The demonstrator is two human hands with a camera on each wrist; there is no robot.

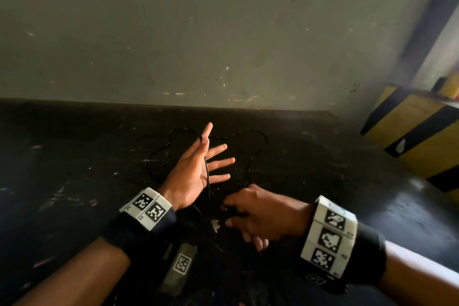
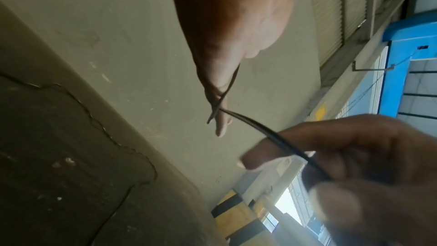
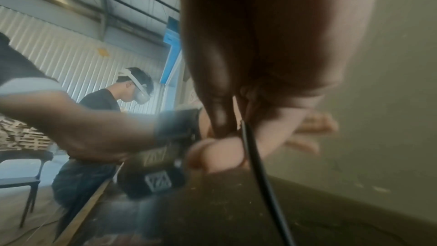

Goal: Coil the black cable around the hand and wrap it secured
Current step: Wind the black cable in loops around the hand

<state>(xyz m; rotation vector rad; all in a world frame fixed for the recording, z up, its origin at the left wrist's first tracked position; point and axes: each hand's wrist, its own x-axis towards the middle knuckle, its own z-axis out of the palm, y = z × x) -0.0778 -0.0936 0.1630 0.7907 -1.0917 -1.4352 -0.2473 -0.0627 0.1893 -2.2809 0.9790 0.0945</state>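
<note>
Black cable [image 1: 207, 171] crosses the splayed, flat left hand [image 1: 196, 171]; right hand [image 1: 260, 213], pinching it at five o'clock, should keep tension so turns sit snug.

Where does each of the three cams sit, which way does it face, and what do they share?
Head: worn on the head, looks forward and down at the dark table; both forearms, left hand spread, right hand pinching.
Left wrist: looks along the left hand at the wall; right hand in the foreground.
Right wrist: looks along the right hand toward the left forearm and a bystander.
Shared: black cable, in all three.
</note>
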